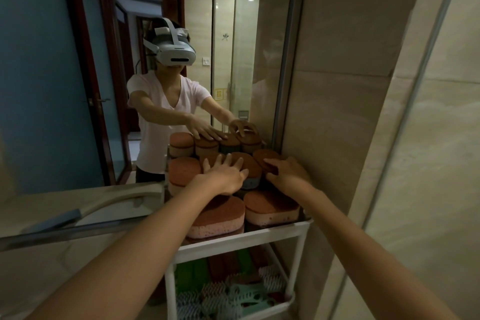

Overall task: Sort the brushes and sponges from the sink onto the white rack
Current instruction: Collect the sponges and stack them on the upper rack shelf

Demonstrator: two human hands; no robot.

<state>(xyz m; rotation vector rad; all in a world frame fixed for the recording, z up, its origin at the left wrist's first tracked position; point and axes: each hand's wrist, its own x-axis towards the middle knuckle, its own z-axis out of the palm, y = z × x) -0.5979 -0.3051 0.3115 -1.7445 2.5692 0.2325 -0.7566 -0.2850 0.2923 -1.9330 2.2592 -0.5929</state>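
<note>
The white rack (pixel 241 238) stands against the mirror and the right wall. Its top shelf is packed with several brown-topped sponges, such as one at the front left (pixel 220 218) and one at the front right (pixel 270 206). My left hand (pixel 224 173) lies flat with fingers spread on the sponges in the back row. My right hand (pixel 284 171) curls over the rightmost back sponge (pixel 265 157), fingers bent on its top. On the lower shelf lie green and brown scouring pads (pixel 220 266) and several brushes (pixel 241 293).
A mirror (pixel 130 60) behind the rack reflects a person wearing a headset, the sponges and an open door. The counter (pixel 65 205) lies to the left with a sink rim. A beige tiled wall (pixel 363 112) closes the right side.
</note>
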